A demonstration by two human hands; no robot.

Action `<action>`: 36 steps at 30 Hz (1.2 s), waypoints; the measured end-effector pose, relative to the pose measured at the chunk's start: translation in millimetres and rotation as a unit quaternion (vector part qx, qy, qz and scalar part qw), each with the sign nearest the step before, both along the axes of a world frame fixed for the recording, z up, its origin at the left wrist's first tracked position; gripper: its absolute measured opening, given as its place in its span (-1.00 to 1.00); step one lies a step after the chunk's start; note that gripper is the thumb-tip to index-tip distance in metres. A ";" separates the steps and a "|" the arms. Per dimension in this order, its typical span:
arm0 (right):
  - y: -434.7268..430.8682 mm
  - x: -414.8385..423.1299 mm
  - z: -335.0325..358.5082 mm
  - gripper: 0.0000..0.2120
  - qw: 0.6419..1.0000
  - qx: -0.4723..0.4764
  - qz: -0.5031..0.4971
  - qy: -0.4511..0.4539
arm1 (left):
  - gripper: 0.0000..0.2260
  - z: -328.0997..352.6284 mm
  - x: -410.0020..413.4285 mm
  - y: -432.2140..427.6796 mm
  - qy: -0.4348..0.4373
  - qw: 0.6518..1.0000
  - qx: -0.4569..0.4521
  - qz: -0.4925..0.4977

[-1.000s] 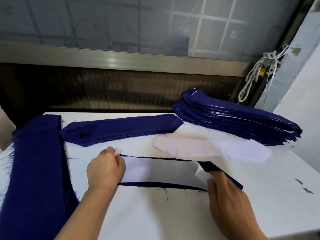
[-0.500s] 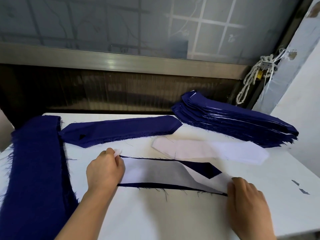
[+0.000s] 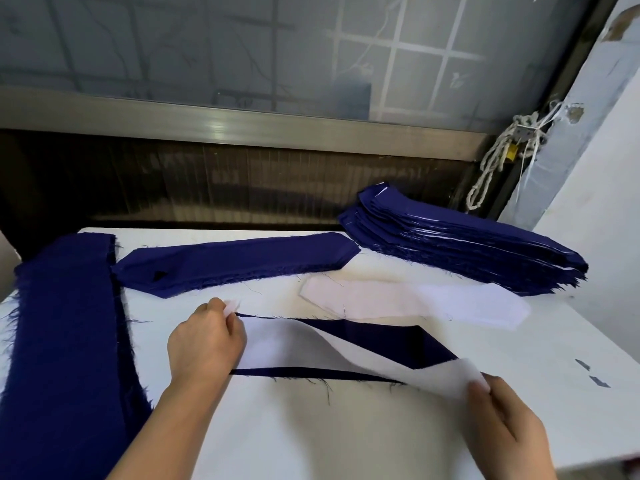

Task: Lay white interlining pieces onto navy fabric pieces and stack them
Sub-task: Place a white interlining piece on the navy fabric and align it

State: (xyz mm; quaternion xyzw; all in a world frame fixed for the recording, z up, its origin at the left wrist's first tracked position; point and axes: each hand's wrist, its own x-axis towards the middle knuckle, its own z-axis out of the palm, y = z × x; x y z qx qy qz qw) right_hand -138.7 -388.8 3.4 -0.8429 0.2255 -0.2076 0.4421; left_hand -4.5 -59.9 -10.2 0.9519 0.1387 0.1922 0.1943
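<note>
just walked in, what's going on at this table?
A person is laying a white interlining piece onto a navy fabric piece on the table. The left hand holds its left end. The right hand pinches the right end, lifted off the navy tip. A stack of navy pieces sits back right.

light: soft, even, pale window (image 3: 242, 46) ahead | glare: streak on metal sill (image 3: 221, 128) | table (image 3: 346, 438): bright, nearly washed out | my interlining piece (image 3: 294, 348): grey-shaded | edges: bowed, slightly soft
</note>
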 end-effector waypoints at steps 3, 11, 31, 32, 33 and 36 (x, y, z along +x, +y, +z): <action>-5.7 1.9 6.6 -0.88 0.992 -0.097 -0.021 0.078 | -0.86 1.0 -0.4 -0.1 -0.001 1.000 -0.002 -0.004; -3.0 5.7 21.5 -0.70 0.962 0.268 0.046 -0.008 | -0.89 -1.0 0.1 1.1 -0.002 1.000 -0.006 -0.011; -35.8 62.5 3.7 -0.75 0.998 -0.039 -0.050 0.004 | -0.84 8.5 -3.3 3.6 -0.004 0.998 -0.056 0.000; -36.4 64.0 3.3 -0.75 0.997 -0.040 -0.059 0.002 | -0.84 9.6 -3.8 3.8 -0.008 0.998 -0.063 0.004; -37.0 64.9 2.8 -0.74 0.997 -0.039 -0.067 0.000 | -0.84 10.9 -4.7 3.7 -0.012 0.997 -0.070 0.006; -38.0 65.3 0.1 -0.75 0.997 -0.038 -0.069 -0.011 | -0.84 15.4 -8.0 3.3 -0.007 0.998 -0.062 0.013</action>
